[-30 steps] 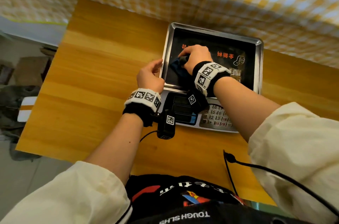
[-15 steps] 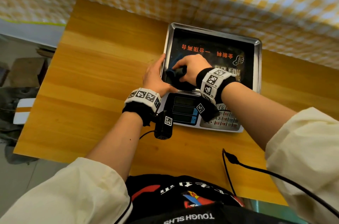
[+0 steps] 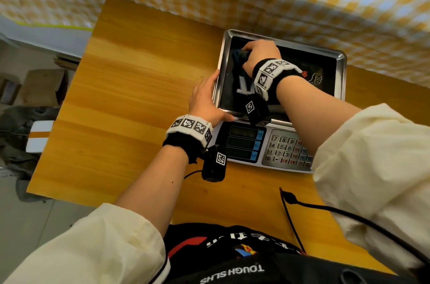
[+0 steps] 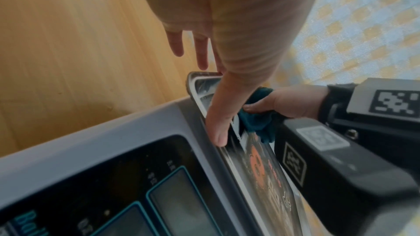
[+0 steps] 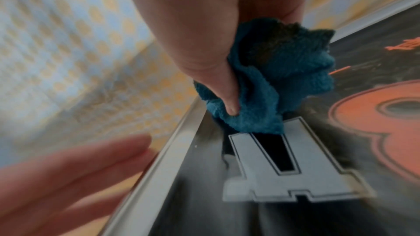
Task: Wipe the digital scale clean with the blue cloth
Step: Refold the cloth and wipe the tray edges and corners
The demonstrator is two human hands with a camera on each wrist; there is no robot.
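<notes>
Two hands: both work at the digital scale (image 3: 277,107), one steadying and one wiping.
Table: the wooden table (image 3: 139,97) carries the scale near its far right edge, close to the checked cloth (image 3: 349,4) hanging behind it.
Scale: its steel weighing pan (image 3: 340,74) has a raised rim and a dark printed liner with a white letter and orange marks; the display and keypad (image 3: 286,151) face the person.
Left hand: the left hand (image 3: 206,100) lies flat with straight fingers along the pan's left rim and the thumb on the near edge, holding nothing, probably to stop the scale sliding under the strokes.
Right hand: the right hand (image 3: 261,54) is curled round the cloth and presses it onto the pan's far left corner.
Cloth: the blue cloth (image 5: 268,85) is bunched into a wad, thumb pinning it, likely to concentrate pressure.
Surface: the liner looks dull and smeared in places; how much dirt remains is hard to tell.
</notes>
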